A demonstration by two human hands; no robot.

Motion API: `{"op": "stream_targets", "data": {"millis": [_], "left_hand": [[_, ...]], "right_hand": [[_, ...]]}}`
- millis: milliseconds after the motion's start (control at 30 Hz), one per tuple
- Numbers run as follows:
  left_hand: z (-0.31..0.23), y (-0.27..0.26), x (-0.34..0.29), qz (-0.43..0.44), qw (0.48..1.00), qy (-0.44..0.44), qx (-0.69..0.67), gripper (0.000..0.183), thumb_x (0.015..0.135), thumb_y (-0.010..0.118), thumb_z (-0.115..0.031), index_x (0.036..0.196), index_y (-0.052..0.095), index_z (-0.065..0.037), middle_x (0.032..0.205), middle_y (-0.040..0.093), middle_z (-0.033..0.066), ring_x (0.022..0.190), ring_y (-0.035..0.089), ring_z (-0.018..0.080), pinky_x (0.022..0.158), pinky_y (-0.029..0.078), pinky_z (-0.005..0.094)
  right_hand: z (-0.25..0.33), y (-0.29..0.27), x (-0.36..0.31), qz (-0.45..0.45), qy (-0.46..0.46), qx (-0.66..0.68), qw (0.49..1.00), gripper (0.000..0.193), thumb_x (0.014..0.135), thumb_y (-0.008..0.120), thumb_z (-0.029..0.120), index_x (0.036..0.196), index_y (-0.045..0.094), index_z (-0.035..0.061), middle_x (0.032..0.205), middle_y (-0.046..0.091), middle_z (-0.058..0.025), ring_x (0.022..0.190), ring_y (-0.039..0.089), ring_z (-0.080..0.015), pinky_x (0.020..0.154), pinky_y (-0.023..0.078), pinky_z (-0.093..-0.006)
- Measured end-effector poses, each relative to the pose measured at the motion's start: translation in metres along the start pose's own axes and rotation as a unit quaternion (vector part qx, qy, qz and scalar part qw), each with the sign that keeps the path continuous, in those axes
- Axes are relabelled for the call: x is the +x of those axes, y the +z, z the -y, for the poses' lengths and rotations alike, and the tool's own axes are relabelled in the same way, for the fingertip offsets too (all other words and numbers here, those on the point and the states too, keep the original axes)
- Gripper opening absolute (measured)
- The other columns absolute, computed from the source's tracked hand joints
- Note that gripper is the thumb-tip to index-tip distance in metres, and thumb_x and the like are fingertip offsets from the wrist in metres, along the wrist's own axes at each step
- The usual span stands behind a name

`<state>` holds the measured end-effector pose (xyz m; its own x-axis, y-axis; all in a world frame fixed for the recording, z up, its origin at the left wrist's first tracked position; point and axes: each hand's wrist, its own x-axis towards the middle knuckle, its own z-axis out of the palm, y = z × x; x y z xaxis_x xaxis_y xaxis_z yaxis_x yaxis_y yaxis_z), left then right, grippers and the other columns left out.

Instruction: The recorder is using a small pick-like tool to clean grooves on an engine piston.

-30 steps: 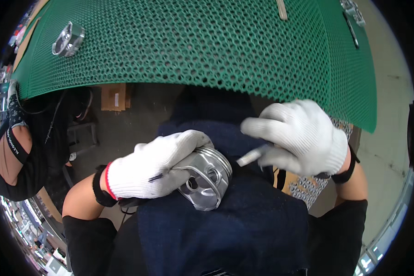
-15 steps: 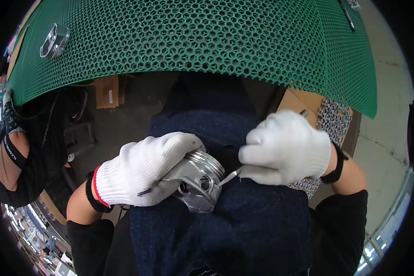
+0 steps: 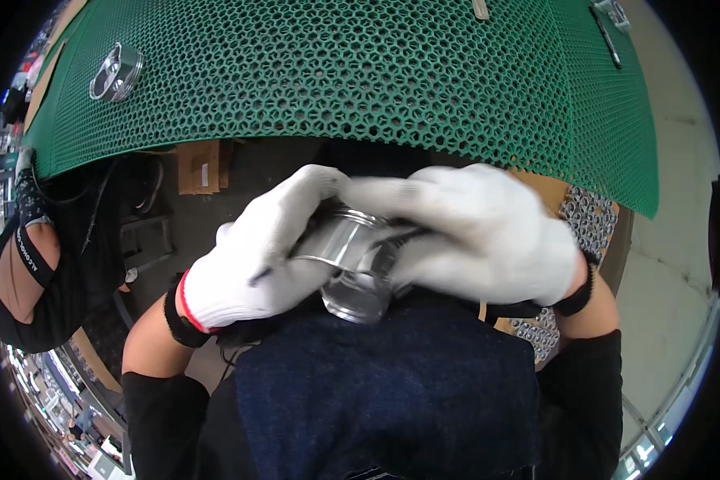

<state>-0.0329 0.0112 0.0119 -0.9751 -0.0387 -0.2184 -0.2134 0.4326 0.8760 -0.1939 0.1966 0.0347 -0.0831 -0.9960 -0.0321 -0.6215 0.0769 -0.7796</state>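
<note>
A shiny metal piston (image 3: 350, 246) is held above my lap, tilted, with ring grooves at its far end. My left hand (image 3: 256, 256), in a white knit glove with a red cuff edge, closes round the piston's left side. From the right, my right hand (image 3: 488, 232), in a matching glove, reaches over and around the piston, its fingers curled against the far end and the right side. Motion blurs this hand. A dark streak lies between its fingers and the piston; whether it is the thin hand tool cannot be made out.
A green honeycomb mat (image 3: 320, 72) covers the table ahead, bearing another piston (image 3: 117, 74) at left and a dark pen-like tool (image 3: 606, 36) at far right. Small metal parts (image 3: 588, 220) fill a cardboard box at right. A co-worker's arm (image 3: 28, 264) is at left.
My right hand has moved left from beside the piston onto it, and the thin pointed tool it held no longer shows clearly. The piston has been lifted and turned in my left hand.
</note>
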Motion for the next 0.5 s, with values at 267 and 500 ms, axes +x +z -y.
{"op": "stream_targets", "data": {"millis": [267,500], "left_hand": [[-0.010,-0.002,-0.014,0.170,0.985,0.016,-0.011,0.051,0.072,0.064,0.002,0.121,0.053,0.001,0.109,0.064,0.0179,0.099,0.065,0.0352,0.084,0.052,0.0370],[-0.011,-0.004,-0.012,0.181,0.983,0.018,0.026,0.046,0.074,0.066,0.000,0.119,0.053,0.000,0.105,0.065,0.0173,0.096,0.066,0.0360,0.081,0.053,0.0375]], "right_hand": [[-0.014,-0.015,-0.005,0.098,-0.028,-0.169,0.980,0.024,0.085,0.064,0.032,0.076,0.068,0.0097,0.071,0.065,-0.0076,0.066,0.067,-0.0272,0.058,0.054,-0.0379],[-0.013,-0.006,-0.003,0.116,-0.080,-0.152,0.978,0.030,0.085,0.064,0.037,0.071,0.064,0.0097,0.064,0.062,-0.0065,0.058,0.065,-0.0276,0.054,0.053,-0.0395]]}}
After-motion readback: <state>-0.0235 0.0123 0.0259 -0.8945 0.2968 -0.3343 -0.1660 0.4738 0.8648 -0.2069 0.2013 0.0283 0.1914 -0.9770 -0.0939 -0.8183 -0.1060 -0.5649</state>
